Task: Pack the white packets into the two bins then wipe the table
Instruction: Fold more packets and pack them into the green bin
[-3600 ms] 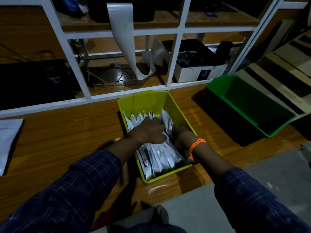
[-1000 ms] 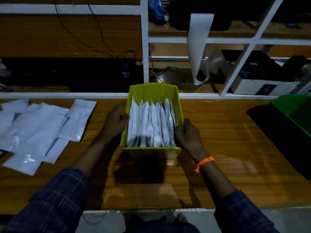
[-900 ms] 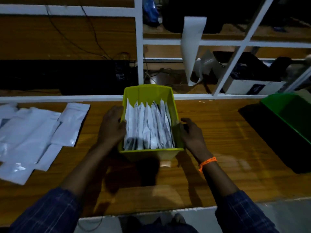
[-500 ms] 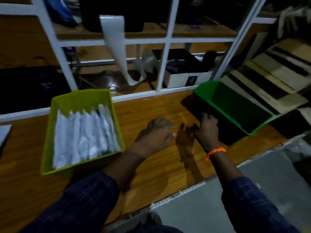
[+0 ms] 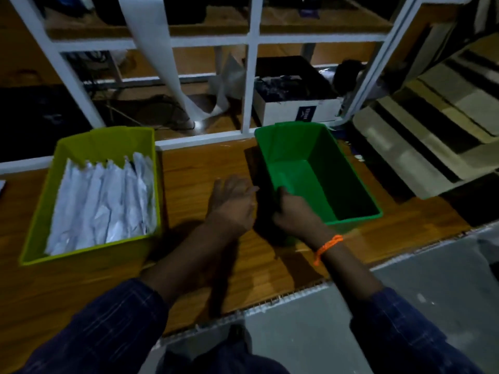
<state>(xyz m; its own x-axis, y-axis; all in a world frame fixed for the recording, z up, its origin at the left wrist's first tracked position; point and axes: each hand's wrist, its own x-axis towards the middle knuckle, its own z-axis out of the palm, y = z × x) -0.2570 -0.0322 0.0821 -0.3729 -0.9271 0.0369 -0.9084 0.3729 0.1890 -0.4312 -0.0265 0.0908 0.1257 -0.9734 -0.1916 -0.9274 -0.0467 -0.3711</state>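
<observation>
The right grip (image 5: 294, 214) is clamped on the green bin (image 5: 310, 157) at its near-left corner: the thumb hooks over the rim into the bin and the other fingers curl down its dark outer wall. An orange wristband (image 5: 328, 245) circles that wrist. The left grip (image 5: 232, 201) holds nothing. Its fingers are loosely spread and point toward the same wall of the green bin, just beside the right one. The light is poor there, so whether its fingertips touch the bin or only come close cannot be told. Both forearms come out of dark blue checked sleeves (image 5: 113, 319).

The green bin sits on the wooden bench (image 5: 202, 163), toward its right end and turned slightly askew to the edge. Well apart to the left on the same bench stands the yellow-green bin (image 5: 102, 144). The white packets (image 5: 102, 201) are inside it, stood on edge in a tight row from wall to wall. A sliver of something pale lies at the far left edge of the bench.

Behind the bench rises a white frame shelf (image 5: 249, 90) that holds a white box (image 5: 294, 112) with dark contents, and a white strip (image 5: 151, 49) hangs in front of it. Grey floor (image 5: 405, 279) shows below the near edge of the bench.
</observation>
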